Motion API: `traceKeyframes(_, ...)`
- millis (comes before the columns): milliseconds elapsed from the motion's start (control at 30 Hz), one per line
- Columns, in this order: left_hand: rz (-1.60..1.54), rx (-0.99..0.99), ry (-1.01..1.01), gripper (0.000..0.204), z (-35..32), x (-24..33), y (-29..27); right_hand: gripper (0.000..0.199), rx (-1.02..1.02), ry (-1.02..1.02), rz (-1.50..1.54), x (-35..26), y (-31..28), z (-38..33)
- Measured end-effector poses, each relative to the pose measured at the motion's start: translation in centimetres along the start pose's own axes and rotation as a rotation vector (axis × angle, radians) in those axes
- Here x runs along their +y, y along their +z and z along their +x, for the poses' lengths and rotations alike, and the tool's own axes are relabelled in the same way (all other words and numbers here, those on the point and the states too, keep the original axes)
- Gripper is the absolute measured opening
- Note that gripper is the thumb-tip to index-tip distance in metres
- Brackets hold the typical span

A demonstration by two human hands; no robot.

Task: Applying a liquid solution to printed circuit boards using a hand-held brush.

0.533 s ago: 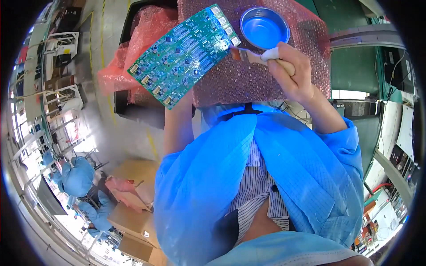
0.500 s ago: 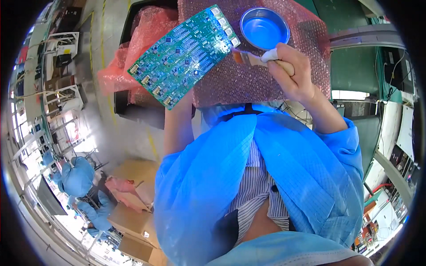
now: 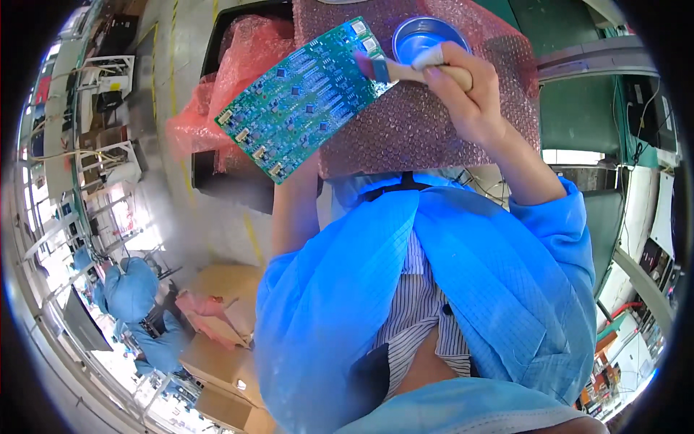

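A green circuit board (image 3: 303, 98) is held up at a slant, its component side facing me. My left forearm (image 3: 295, 206) runs up beneath it; the board hides that hand and its fingers as it supports the board. My right hand (image 3: 470, 94) is closed round the pale handle of a flat brush (image 3: 405, 71), with something white wrapped on a finger. The brush's bristles are over the board's upper right part, near the white square connectors. Just behind my right hand sits a round metal dish (image 3: 426, 40), lit blue inside and partly covered by the fingers.
Pink bubble wrap (image 3: 405, 141) covers the surface under the dish. More of it hangs over a black bin (image 3: 210, 170) at the left. Cardboard boxes (image 3: 217, 362) stand lower left, near a seated person in blue (image 3: 134, 289). A metal rail (image 3: 600, 61) runs at the right.
My right hand has moved the brush left and up, from beside the board's right edge to over its face. The board has shifted slightly down and right.
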State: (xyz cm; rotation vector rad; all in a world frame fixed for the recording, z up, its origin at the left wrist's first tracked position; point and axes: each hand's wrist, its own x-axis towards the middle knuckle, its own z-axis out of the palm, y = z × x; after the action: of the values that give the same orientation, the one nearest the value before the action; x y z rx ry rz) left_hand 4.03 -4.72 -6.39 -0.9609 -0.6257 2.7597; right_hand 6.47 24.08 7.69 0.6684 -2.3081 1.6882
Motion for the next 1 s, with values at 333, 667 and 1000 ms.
traceKeyframes(333, 0.035, 0.029, -0.047, 0.053, 0.2, -0.7, -0.5, 0.015, 0.152, -0.009, 0.035, -0.6, -0.4, 0.4)
traceKeyframes(667, 0.732, -0.471, 0.012, 0.049, -1.7, -4.4, 2.4, 0.016, -0.058, 0.135, 0.065, -0.4, -0.8, -1.8)
traceKeyframes(1000, 0.703, -0.743, -0.256, 0.05, -2.1, -5.2, 2.6, 0.015, 0.15, 0.212, 0.094, -1.2, -2.3, -5.4)
